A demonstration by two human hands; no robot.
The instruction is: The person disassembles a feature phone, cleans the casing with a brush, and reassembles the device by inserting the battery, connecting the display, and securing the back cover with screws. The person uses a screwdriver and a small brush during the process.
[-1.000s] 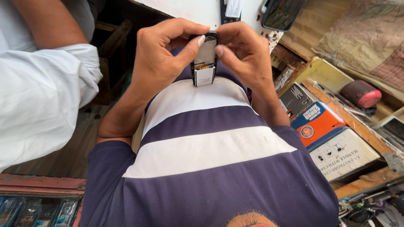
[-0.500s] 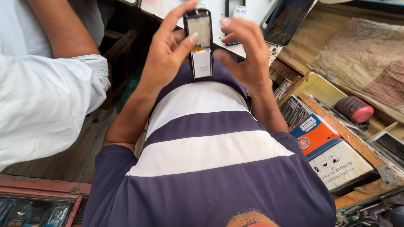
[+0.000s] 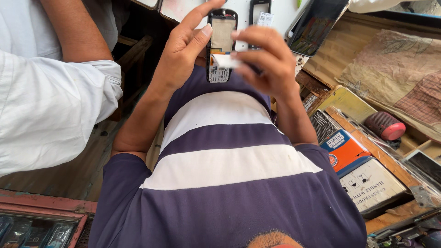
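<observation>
My left hand (image 3: 183, 50) holds a small black phone (image 3: 222, 32) with its back cover off, thumb pressed on its left edge, above my striped shirt. The phone's inside shows a tan panel and a circuit board at its lower end. My right hand (image 3: 266, 59) is beside the phone on the right. Its fingertips pinch a small white piece (image 3: 224, 60) that lies across the phone's lower half. My fingers hide the phone's right edge.
A person in a white shirt (image 3: 46, 110) stands close on the left, arm (image 3: 78, 32) raised. On the right lie an orange-blue box (image 3: 344, 149), a white box (image 3: 372, 183), a red round speaker (image 3: 385, 126), brown paper (image 3: 395, 69) and a dark tablet (image 3: 319, 25). Another open phone (image 3: 259, 11) lies beyond.
Both hands have lifted the phone up and away from my chest. My right fingers now pinch the white piece across the phone rather than gripping its side.
</observation>
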